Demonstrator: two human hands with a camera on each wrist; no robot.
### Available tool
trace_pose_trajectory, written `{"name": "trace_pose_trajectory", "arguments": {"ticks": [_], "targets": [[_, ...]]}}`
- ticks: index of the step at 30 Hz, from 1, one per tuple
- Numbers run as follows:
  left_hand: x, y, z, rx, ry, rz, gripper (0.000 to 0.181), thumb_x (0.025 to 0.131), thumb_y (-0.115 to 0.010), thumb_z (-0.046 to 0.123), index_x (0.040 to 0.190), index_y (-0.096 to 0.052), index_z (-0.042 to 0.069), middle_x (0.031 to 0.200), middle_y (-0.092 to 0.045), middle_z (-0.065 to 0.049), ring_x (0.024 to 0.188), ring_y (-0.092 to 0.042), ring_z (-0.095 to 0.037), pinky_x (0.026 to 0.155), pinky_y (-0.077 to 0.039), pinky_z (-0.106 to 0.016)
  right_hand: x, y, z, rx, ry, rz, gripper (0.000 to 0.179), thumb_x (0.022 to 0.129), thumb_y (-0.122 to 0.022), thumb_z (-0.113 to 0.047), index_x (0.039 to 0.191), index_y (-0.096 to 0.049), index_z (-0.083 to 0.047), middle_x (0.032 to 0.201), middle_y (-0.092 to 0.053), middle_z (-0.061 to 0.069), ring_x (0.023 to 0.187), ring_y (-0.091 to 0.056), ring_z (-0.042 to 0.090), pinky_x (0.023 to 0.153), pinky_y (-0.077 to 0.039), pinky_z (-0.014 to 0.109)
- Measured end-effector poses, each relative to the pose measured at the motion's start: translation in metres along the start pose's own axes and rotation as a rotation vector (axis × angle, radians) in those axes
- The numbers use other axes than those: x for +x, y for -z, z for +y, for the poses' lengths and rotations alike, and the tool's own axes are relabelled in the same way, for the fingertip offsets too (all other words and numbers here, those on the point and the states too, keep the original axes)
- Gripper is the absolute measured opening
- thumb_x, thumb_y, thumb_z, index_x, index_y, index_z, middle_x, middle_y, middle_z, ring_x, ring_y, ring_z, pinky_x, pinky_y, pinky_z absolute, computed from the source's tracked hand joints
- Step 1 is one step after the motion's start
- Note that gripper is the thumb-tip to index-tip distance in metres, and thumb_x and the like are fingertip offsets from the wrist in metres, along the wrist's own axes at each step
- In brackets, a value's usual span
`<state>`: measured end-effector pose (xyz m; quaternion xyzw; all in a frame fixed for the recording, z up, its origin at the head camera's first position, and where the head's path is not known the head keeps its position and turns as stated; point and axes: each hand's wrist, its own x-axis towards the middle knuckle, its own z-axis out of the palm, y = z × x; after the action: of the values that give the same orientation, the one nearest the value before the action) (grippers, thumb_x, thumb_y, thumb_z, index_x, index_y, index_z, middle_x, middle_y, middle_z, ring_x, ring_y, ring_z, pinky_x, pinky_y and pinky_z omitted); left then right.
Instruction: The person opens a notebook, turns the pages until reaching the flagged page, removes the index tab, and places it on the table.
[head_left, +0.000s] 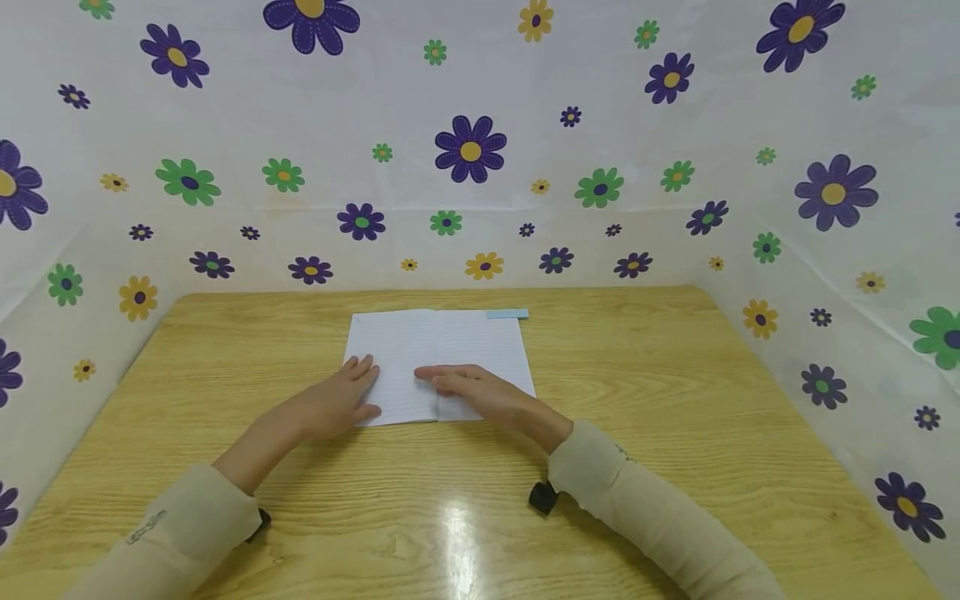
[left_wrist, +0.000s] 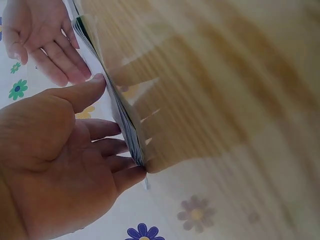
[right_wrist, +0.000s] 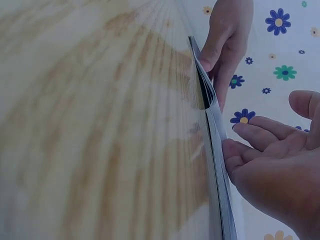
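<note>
An open notebook (head_left: 399,343) with ruled white pages lies flat on the wooden table, its centre fold running toward the person. My left hand (head_left: 337,402) rests at the notebook's left edge, fingers extended over the left page and thumb near the lower corner. In the left wrist view, the thumb and fingertips of this hand (left_wrist: 60,155) meet the edge of the pages. Over the fold lies my right hand (head_left: 487,393), its fingers pointing left. The right wrist view has this hand (right_wrist: 285,155) low against the page with relaxed, mostly straight fingers.
A light blue strip (head_left: 507,314) sits at the top edge of the right page and sticks out past its corner. The wooden table (head_left: 637,358) is bordered at the back and both sides by a white flower-print sheet (head_left: 420,92).
</note>
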<state>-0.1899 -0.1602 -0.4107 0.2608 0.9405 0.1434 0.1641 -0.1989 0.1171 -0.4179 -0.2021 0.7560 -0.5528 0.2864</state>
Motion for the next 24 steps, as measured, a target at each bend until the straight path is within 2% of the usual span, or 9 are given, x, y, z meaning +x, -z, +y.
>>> {"name": "trace_pose_trajectory", "arguments": {"ticks": [7,12,17,22,24], "targets": [[0.005,0.000,-0.001,0.050,-0.003,-0.050,0.069,0.109,-0.053,0.031,0.155,-0.028,-0.015,0.165,-0.015,-0.034,0.151,-0.012,-0.054,0.122,-0.017,-0.061,-0.002,0.003,0.002,0.086,0.014,0.027,0.045,0.110,-0.047,-0.028,0.153,-0.053,-0.014,0.159,-0.046,-0.005,0.150,-0.034,0.014,0.125,-0.025,0.040],[0.007,0.000,-0.002,0.045,-0.002,-0.064,0.071,0.109,-0.054,0.031,0.155,-0.027,-0.016,0.164,-0.014,-0.035,0.151,-0.011,-0.055,0.122,-0.016,-0.061,-0.004,0.012,0.008,0.111,-0.005,0.108,0.044,0.108,-0.052,-0.026,0.150,-0.057,-0.016,0.155,-0.052,-0.007,0.149,-0.037,0.013,0.125,-0.024,0.043],[0.006,0.001,-0.003,0.029,-0.004,-0.071,0.071,0.109,-0.053,0.031,0.155,-0.026,-0.016,0.164,-0.012,-0.036,0.151,-0.009,-0.056,0.122,-0.015,-0.061,-0.014,0.030,0.011,0.019,-0.023,0.175,0.044,0.108,-0.053,-0.028,0.150,-0.057,-0.016,0.151,-0.055,-0.008,0.147,-0.040,0.013,0.125,-0.022,0.046],[0.004,0.003,-0.001,0.026,-0.009,-0.063,0.071,0.109,-0.053,0.030,0.154,-0.027,-0.017,0.164,-0.013,-0.036,0.151,-0.010,-0.056,0.122,-0.016,-0.061,-0.025,0.049,0.014,-0.011,-0.032,0.245,0.044,0.108,-0.055,-0.028,0.148,-0.057,-0.009,0.152,-0.055,0.000,0.141,-0.050,0.022,0.123,-0.030,0.046],[0.003,0.004,-0.001,0.026,-0.010,-0.062,0.070,0.109,-0.053,0.030,0.154,-0.027,-0.017,0.164,-0.013,-0.036,0.151,-0.010,-0.056,0.122,-0.016,-0.062,-0.030,0.056,0.015,-0.032,-0.028,0.273,0.045,0.108,-0.055,-0.027,0.148,-0.057,-0.006,0.153,-0.054,0.005,0.143,-0.048,0.025,0.122,-0.031,0.047]]}}
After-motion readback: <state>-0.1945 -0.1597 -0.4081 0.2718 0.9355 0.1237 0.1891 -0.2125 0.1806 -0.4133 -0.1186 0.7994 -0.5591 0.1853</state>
